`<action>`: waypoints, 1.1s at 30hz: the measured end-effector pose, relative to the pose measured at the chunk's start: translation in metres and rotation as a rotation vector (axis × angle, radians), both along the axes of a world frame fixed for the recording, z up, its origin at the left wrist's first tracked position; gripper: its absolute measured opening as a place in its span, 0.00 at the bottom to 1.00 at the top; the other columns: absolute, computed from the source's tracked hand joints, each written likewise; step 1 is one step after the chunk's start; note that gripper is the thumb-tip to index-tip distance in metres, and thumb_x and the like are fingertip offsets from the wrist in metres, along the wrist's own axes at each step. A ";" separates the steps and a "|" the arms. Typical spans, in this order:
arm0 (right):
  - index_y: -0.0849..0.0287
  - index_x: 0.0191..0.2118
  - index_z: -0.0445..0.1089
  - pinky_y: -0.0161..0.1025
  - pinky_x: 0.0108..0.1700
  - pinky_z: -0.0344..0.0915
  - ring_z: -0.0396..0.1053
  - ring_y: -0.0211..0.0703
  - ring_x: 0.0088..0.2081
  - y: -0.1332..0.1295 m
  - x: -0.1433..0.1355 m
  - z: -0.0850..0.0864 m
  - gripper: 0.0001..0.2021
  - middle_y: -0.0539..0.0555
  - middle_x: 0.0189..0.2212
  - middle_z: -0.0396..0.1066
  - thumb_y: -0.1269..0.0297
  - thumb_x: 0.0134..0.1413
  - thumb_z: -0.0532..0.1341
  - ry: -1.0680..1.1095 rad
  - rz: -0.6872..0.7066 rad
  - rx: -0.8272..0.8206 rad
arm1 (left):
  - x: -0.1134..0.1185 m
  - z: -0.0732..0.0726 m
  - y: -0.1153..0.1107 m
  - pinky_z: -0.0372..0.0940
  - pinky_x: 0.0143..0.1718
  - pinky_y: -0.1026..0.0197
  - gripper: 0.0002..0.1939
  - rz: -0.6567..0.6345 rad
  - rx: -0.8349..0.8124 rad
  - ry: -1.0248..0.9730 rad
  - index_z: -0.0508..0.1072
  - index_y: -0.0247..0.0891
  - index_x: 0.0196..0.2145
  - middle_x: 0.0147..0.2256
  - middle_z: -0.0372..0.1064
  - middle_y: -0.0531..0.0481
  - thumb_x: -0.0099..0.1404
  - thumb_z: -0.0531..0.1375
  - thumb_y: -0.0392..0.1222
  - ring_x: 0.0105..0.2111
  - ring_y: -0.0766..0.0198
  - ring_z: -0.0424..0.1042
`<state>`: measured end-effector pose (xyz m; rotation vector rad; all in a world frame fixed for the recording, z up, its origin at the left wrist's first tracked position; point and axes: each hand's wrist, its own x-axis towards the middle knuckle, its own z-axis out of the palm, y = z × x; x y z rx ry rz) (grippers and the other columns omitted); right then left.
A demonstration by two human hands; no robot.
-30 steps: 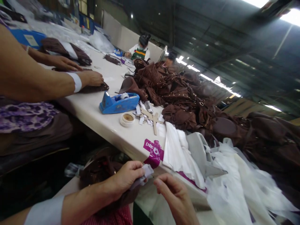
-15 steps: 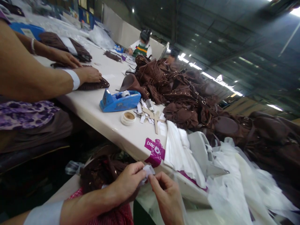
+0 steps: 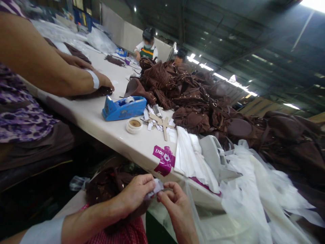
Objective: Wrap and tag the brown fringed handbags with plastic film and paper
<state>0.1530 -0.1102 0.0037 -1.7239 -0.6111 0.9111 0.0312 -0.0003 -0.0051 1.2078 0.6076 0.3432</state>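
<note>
Head view, and the action sits at bottom centre; the left hand comes in from the lower left, a white band around its forearm, thumb and fingers clamped on a small whitish piece; the right hand meets it from the lower right, thumb and forefinger curled in at the piece's right edge, though whether they actually grip it I cannot tell; just below and left of them, a dark brown bundle lies above red checked cloth!

Up to the middle of the frame, the pale table slants down to the right; a blue tape dispenser stands on it, a small round tub just beside, beige strips crossing over scattered white slips; nearer the hands, a purple sticker clings to the table edge; white cloth drapes to its right; a great brown heap fills centre right; over at upper left, a co-worker's hand reaches onto dark brown material!
</note>
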 end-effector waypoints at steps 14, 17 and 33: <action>0.56 0.32 0.60 0.31 0.27 0.48 0.54 0.32 0.22 -0.005 0.000 0.000 0.22 0.42 0.18 0.65 0.53 0.39 0.71 0.141 0.069 -0.037 | 0.001 0.000 0.000 0.49 0.27 0.62 0.15 -0.140 0.204 0.129 0.61 0.40 0.23 0.23 0.55 0.56 0.52 0.53 0.55 0.25 0.66 0.54; 0.56 0.32 0.62 0.32 0.27 0.52 0.57 0.33 0.23 -0.008 -0.002 -0.002 0.21 0.42 0.20 0.65 0.54 0.38 0.72 0.079 -0.004 0.008 | 0.002 -0.001 -0.001 0.49 0.27 0.62 0.14 -0.165 0.221 0.130 0.61 0.40 0.23 0.23 0.55 0.57 0.53 0.53 0.54 0.25 0.66 0.54; 0.60 0.33 0.76 0.27 0.19 0.39 0.41 0.26 0.17 -0.039 -0.028 -0.040 0.26 0.37 0.13 0.47 0.44 0.33 0.77 0.477 -0.285 0.096 | -0.001 0.010 -0.027 0.54 0.41 0.58 0.16 -0.144 0.623 0.207 0.61 0.40 0.24 0.29 0.64 0.50 0.69 0.50 0.46 0.37 0.58 0.63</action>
